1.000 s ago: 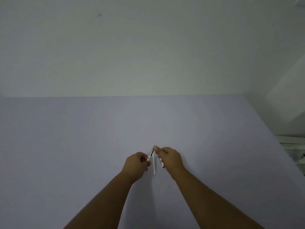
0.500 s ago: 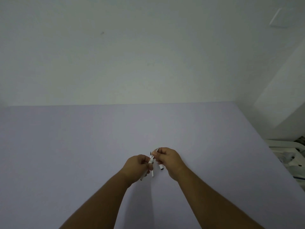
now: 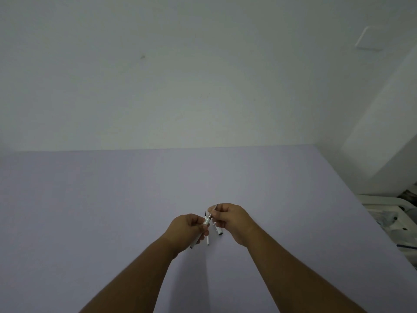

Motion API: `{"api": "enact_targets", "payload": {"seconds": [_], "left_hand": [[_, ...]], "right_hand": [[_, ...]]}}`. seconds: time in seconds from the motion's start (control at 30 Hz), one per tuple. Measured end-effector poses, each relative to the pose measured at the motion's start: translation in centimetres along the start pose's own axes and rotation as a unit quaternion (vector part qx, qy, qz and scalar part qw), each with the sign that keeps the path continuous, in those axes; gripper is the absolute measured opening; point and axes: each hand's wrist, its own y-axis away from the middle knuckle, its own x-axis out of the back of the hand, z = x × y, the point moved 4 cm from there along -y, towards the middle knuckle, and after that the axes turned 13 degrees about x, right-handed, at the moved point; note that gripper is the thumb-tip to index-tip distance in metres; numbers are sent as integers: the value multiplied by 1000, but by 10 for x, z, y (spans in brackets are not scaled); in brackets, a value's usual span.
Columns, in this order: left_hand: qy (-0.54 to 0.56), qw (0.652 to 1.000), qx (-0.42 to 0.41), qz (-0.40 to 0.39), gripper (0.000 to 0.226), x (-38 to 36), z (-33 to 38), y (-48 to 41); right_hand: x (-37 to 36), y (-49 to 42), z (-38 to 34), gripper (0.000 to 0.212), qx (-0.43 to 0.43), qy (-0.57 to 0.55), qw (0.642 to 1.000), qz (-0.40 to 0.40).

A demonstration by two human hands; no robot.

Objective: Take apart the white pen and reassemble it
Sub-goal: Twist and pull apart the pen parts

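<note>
Lilac table (image 3: 112,211) w/ white wall (image 3: 180,75) behind; clutter (image 3: 388,213) at right.

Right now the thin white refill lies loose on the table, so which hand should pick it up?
Probably the left hand: the thin white refill lies right beside its fingers, though its grip holds the white pen barrel.

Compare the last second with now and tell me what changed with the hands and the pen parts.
Little changed. The left hand now shows more of the white barrel, its lower end poking out below the fist. The right hand keeps pinching the tip end at the barrel's top. The thin refill and the short piece stay on the purple table between the hands. The camera tilted up, so everything sits lower in view.
</note>
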Motion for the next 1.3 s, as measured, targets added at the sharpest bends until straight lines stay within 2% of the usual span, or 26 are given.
{"api": "enact_targets", "payload": {"seconds": [0.13,0.23,0.33,0.4,0.5,0.57,0.67,0.73,0.8,0.83,0.87,0.97,1.17,1.3], "left_hand": [[-5,1000,-5,3,17,0,4,1],[-4,1000,-3,3,16,-2,7,2],[1,1000,0,7,16,-1,10,3],[4,1000,1,10,16,-1,11,3],[-8,1000,3,15,16,-1,12,3],[-13,1000,5,18,15,0,12,2],[-20,1000,2,21,16,2,12,0],[-25,999,0,24,15,2,13,0],[-28,999,-1,27,14,1,13,0],[-29,999,-3,27,14,1,14,0],[-32,999,-4,26,14,0,15,0],[-40,999,-6,27,14,-1,17,1],[-44,999,-1,30,15,-3,15,1],[-51,998,6,34,14,-2,14,0]], "right_hand": [[1,-2,-1,19,-10,36,999,31],[1,-5,-2,11,2,11,1000,28],[0,-7,-5,12,1,-39,999,14],[0,-7,-4,6,-13,-32,999,21],[0,-8,-2,15,-16,17,999,28],[-1,-9,-5,6,-7,-2,1000,17],[-1,-11,-7,10,-3,-37,999,7],[-1,-10,-8,5,-15,-21,1000,12],[0,-10,-7,12,-19,12,1000,18],[1,-10,-7,9,-17,16,1000,19],[1,-10,-7,4,-12,9,1000,16],[1,-10,-7,13,-2,-33,999,13],[2,-9,-5,2,-14,10,999,38],[1,-11,-8,18,0,-42,999,21]]}}
